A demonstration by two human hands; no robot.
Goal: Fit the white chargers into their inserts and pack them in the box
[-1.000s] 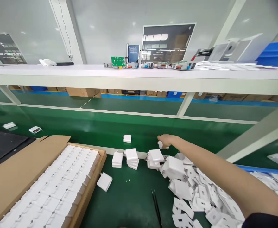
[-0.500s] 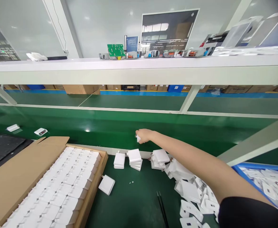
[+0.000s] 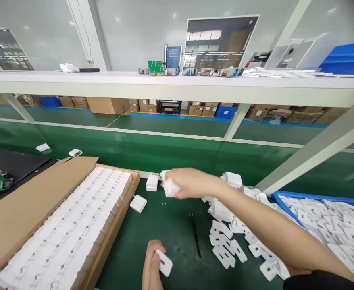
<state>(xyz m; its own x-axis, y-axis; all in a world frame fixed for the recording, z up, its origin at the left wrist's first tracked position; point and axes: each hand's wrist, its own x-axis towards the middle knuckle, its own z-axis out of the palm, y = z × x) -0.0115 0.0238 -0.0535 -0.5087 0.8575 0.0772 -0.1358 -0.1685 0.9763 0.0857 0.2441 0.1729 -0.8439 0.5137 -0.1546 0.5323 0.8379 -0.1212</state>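
Note:
Near the bottom centre, my left hand (image 3: 153,264) is closed on a white charger (image 3: 164,262) whose end face has a small red-brown slot. My right hand (image 3: 189,182) reaches across to the small stacks at the far side of the green mat and has its fingers wrapped round a white charger block (image 3: 171,187). Just left of it stand a short stack of white blocks (image 3: 152,182) and a single block (image 3: 138,204). Black tweezers (image 3: 195,235) lie between my hands and the loose white plates (image 3: 225,245).
On the left, a cardboard box (image 3: 121,225) holds rows of white blocks. A blue bin (image 3: 288,211) of white parts stands at the right, beside a slanted frame post (image 3: 310,149). A white shelf (image 3: 165,89) spans the view, with circuit boards on it.
My left hand has come into view holding a charger. My right hand has moved nearer, down to the stacks of white blocks. The camera view has shifted.

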